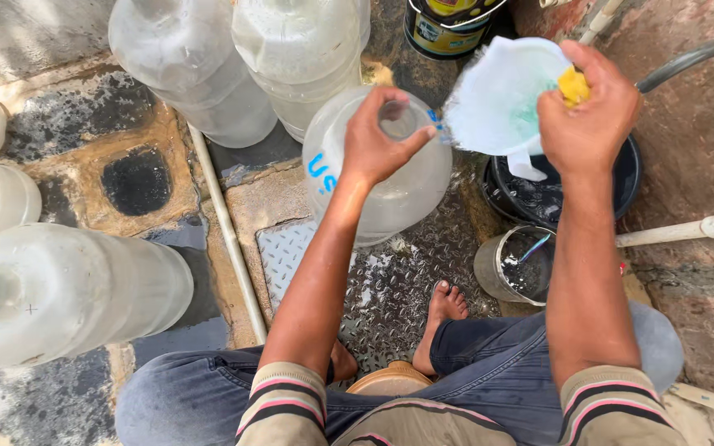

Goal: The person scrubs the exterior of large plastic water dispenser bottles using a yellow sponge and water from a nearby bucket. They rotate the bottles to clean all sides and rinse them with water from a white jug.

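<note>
Gripping the neck of the upright clear water jug point(378, 177) with your left hand point(378, 144), fingers curled round its mouth, your right hand point(588, 111) pinches a yellow sponge point(573, 85) against a white scoop point(502, 99) beside it; jug interior seemingly unwashed.

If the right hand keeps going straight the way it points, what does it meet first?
The right hand, gripping a yellow sponge and a pale scoop, points up the picture. Next in that line looks to be the paint tin, though depth is unclear.
</note>
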